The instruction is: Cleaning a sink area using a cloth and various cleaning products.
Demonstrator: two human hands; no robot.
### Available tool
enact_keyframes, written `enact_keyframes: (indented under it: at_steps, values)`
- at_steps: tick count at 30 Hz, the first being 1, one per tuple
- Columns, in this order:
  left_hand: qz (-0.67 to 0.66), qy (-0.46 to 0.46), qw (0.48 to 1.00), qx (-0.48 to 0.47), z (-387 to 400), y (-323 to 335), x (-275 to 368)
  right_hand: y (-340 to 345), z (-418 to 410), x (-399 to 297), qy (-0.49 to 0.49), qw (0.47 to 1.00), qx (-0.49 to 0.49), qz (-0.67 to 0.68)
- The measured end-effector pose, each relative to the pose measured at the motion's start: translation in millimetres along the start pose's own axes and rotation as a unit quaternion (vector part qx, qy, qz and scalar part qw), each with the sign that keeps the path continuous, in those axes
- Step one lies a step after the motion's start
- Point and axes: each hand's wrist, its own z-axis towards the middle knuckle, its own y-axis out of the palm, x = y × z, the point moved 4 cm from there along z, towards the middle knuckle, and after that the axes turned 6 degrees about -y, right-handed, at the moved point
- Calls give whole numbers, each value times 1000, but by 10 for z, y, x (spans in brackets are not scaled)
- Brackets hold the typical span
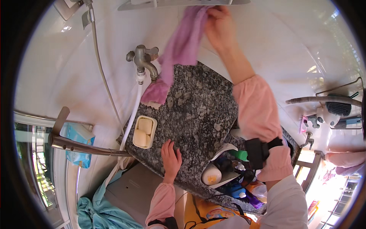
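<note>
My right hand reaches up the tiled wall and pinches the upper end of a purple cloth. Its blurred length hangs past a metal tap, and its darker lower end lies by the spout on a dark granite countertop. My left hand rests on the stone near the front edge, holding nothing, fingers slightly apart. Just left of it, a cream soap dish carries several pale soap bars. Above my right hand, a wall shelf partly hides the cloth's top.
A white hose runs down from the tap. Bottles and a round white container crowd the counter's lower right. At left, a metal bar juts out near a blue packet. Teal fabric hangs below; brushes hang right.
</note>
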Motion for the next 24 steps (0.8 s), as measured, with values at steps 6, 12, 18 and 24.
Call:
enact_keyframes:
  at_steps: [6, 12, 18, 24]
  values:
    - [7, -13, 1000, -5, 11, 16, -34, -151, 89, -135, -449, 586, -109, -666]
    - [6, -27, 1000, -9, 41, 2, -37, -368, 62, -115, -322, 600, -156, -716]
    - [-13, -29, 999, -11, 48, -1, -21, -544, 0, 299, -379, 297, -220, -848]
    - [-9, -35, 999, -23, 30, 18, -35, -108, 638, 798, -208, 536, -215, -790]
